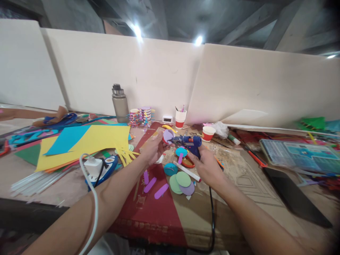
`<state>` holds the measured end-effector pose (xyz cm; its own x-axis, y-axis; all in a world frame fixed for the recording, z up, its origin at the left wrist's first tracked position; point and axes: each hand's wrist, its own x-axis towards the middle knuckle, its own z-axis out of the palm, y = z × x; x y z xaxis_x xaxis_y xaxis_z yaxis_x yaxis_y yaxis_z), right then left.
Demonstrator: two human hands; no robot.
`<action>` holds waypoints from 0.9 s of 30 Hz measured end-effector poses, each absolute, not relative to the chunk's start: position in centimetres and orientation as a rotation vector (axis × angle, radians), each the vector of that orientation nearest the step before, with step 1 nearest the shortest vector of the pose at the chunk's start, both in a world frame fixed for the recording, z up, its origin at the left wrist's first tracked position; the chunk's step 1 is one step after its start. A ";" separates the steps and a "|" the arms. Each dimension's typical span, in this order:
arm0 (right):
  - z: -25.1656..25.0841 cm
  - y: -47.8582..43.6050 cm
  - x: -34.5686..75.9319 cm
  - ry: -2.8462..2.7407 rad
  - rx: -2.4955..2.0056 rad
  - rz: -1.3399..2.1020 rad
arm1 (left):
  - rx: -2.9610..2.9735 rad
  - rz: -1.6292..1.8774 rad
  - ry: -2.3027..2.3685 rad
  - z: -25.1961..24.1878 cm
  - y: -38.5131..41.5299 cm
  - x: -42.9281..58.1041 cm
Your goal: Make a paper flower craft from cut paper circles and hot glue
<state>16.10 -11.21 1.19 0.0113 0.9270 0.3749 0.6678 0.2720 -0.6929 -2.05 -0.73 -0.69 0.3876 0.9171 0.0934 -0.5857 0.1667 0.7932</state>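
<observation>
My left hand (153, 149) grips a small round paper piece with a lavender face (168, 135) and some red at its lower edge. In my right hand (208, 163) is a blue hot glue gun (193, 141), its nozzle pointing left at the edge of the lavender face; I cannot tell whether they touch. Below the hands lie blue paper discs (170, 169), a white marker (187, 171) and orange-handled scissors (188, 163). Nearer to me are green paper discs (183, 179), a lavender disc (187, 189) and several purple paper strips (161, 191).
Yellow and blue paper sheets (103, 140), clear glue sticks (34, 182) and a power strip (102, 170) with a white cable lie left. A bottle (120, 104), decorated stacks (145, 116) and paper cups (208, 133) stand behind. A black phone-like slab (294, 196) lies right.
</observation>
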 end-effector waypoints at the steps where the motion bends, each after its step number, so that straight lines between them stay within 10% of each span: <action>1: 1.3 -11.2 16.1 -1.712 -1.482 0.376 | 0.872 1.121 0.459 -0.7 -0.7 -2.1; 27: 1.6 -11.4 15.9 -1.724 -1.458 0.326 | 0.865 0.980 0.537 -0.9 -1.2 -1.7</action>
